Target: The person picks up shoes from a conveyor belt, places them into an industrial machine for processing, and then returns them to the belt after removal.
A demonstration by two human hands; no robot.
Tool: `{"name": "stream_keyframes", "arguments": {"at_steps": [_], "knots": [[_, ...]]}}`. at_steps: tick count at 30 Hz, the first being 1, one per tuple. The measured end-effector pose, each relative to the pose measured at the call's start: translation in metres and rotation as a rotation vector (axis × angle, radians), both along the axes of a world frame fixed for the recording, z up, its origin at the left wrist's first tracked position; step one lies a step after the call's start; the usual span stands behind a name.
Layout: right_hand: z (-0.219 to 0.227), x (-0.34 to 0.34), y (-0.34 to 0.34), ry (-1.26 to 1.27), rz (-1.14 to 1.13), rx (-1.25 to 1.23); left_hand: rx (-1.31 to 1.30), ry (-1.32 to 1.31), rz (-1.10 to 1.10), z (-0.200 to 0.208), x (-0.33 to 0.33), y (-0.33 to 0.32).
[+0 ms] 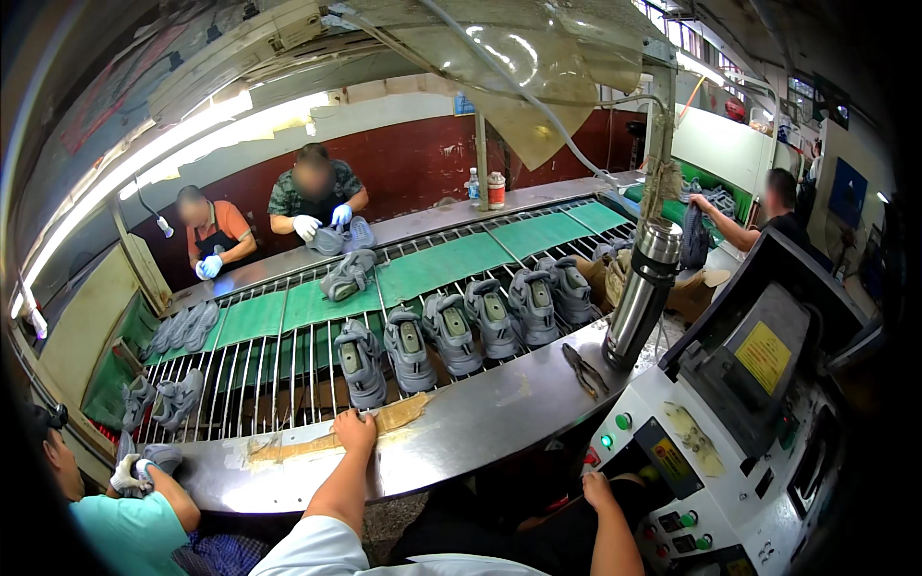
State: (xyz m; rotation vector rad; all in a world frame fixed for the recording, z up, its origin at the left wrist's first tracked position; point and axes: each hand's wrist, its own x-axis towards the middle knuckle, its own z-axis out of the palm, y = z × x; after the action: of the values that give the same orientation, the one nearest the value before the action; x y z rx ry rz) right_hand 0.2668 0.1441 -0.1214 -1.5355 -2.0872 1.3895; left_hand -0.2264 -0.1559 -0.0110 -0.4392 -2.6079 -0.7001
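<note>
My left hand (355,431) rests with curled fingers on the near metal ledge (480,420), by a strip of brown tape (401,413). A small dark spot shows at its fingertips; whether it holds anything is unclear. Just beyond stands a grey sneaker (361,365), first in a row of several along the conveyor's near side. My right hand (597,491) is closed beside the white machine's control panel (663,480), just below a red button (591,459). What those fingers hold, if anything, is hidden.
A steel thermos (642,293) and pliers (584,372) stand and lie on the ledge at right. Green sheets (423,264) cover part of the roller conveyor (269,384). Gloved people work across it; another in a teal shirt (130,528) sits at left, one more at far right.
</note>
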Motion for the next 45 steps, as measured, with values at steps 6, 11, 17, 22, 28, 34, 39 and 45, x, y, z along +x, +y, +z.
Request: {"name": "stream_keyframes", "arguments": {"at_steps": [6, 11, 17, 22, 28, 34, 39, 45], "knots": [[0.011, -0.002, -0.001, -0.047, -0.05, -0.041, -0.005, -0.008, 0.001, 0.005, 0.002, -0.001], [0.002, 0.002, 0.001, -0.007, -0.005, 0.0, 0.007, -0.012, -0.007, 0.005, 0.002, 0.001], [0.031, -0.003, -0.009, -0.008, -0.051, -0.003, 0.01, -0.037, -0.01, 0.009, 0.005, -0.002], [0.047, -0.006, -0.017, -0.015, -0.022, 0.077, -0.002, -0.033, -0.002, 0.004, 0.0, -0.006], [0.044, -0.006, -0.014, -0.044, -0.06, 0.001, 0.024, -0.027, -0.011, 0.004, 0.003, -0.004], [0.046, -0.004, -0.018, -0.005, -0.073, 0.088, 0.006, -0.013, 0.005, 0.006, 0.004, -0.001], [0.059, -0.007, -0.018, -0.045, -0.067, 0.007, 0.009, 0.0, 0.007, 0.007, 0.005, -0.005], [0.035, -0.003, -0.012, 0.096, -0.103, 0.035, 0.026, -0.001, -0.007, 0.006, 0.004, -0.002]]}}
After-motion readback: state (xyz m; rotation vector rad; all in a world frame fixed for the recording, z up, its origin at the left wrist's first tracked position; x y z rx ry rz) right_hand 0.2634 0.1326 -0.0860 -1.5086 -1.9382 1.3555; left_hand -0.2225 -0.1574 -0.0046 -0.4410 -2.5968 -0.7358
